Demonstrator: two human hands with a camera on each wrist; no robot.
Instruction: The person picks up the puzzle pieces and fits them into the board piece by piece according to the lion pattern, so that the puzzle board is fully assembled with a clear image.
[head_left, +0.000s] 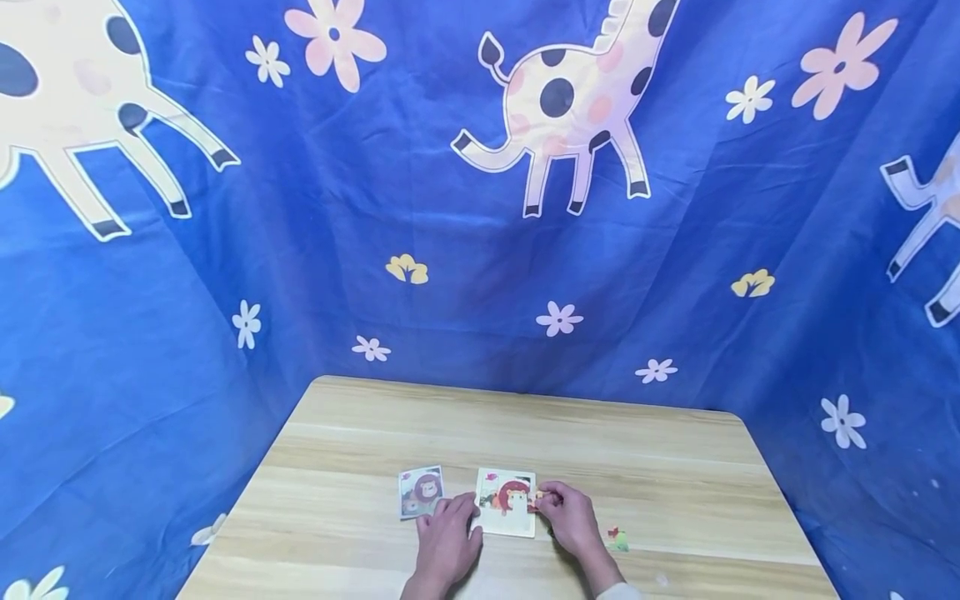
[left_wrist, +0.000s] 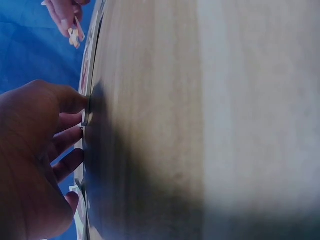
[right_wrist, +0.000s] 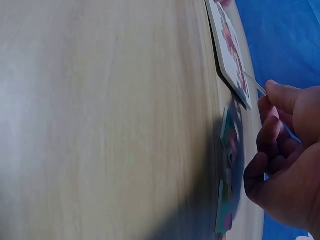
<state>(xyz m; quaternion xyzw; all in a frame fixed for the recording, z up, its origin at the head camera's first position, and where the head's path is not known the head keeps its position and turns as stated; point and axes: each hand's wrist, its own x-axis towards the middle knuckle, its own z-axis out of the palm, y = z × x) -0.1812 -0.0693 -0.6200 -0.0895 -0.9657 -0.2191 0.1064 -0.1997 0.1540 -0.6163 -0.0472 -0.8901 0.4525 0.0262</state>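
White puzzle board [head_left: 501,525] touched by loose left hand [head_left: 450,533]; piece [left_wrist: 74,37] pinched by right hand [head_left: 569,512]; seated pieces [head_left: 510,488] could be dislodged by misalignment.

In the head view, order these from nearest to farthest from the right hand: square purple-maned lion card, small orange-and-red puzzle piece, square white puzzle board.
1. Small orange-and-red puzzle piece: pinched by the right hand.
2. White puzzle board: just left of it.
3. Lion card: farther left, past the board.
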